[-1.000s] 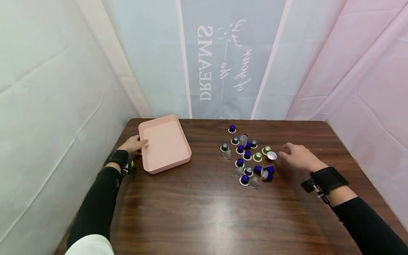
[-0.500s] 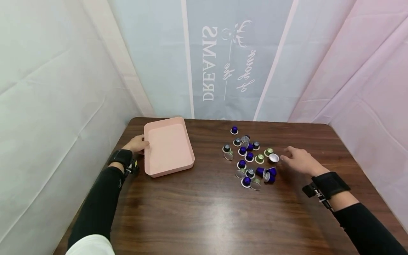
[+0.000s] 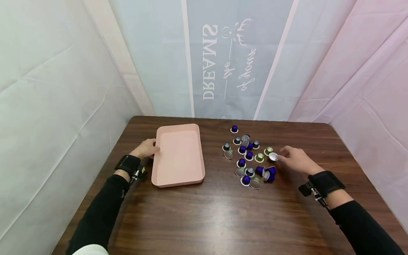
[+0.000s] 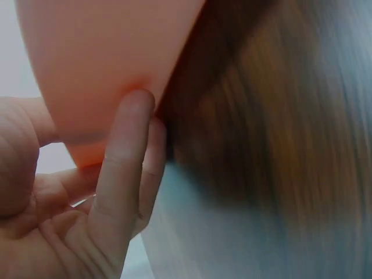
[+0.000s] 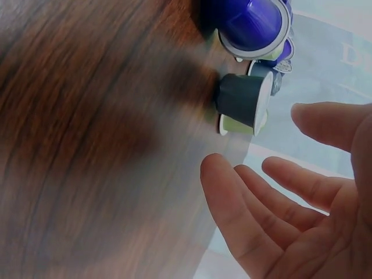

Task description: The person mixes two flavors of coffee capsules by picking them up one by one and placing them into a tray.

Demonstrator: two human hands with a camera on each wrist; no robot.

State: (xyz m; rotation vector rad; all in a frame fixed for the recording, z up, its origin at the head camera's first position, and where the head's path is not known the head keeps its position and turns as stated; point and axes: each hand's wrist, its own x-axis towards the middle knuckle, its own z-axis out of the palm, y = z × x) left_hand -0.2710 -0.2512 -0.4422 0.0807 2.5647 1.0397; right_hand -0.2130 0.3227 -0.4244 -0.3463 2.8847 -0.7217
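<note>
In the head view my left hand (image 3: 146, 148) grips the left side of a pink rectangular tray (image 3: 178, 156), thumb over the rim. The left wrist view shows the fingers against the outside and underside of the tray (image 4: 110, 52). My right hand (image 3: 296, 159) hovers at the right of a group of coffee capsules, fingers spread and nothing between them. Nearest to it lies a dark grey capsule (image 5: 238, 99) on its side, its pale lid (image 3: 273, 157) facing the thumb. Behind that capsule, a green capsule (image 3: 259, 157) stands on its lid.
Several blue capsules (image 3: 246, 180), grey capsules (image 3: 237, 141) and green ones are scattered over the brown wooden table (image 3: 204, 216), some upright, some tipped. Light curtains (image 3: 236, 60) hang behind and at both sides of the table.
The tray has slid right and toward me with my left hand on it, turning straighter. My right hand has come slightly closer to the capsule with the pale lid.
</note>
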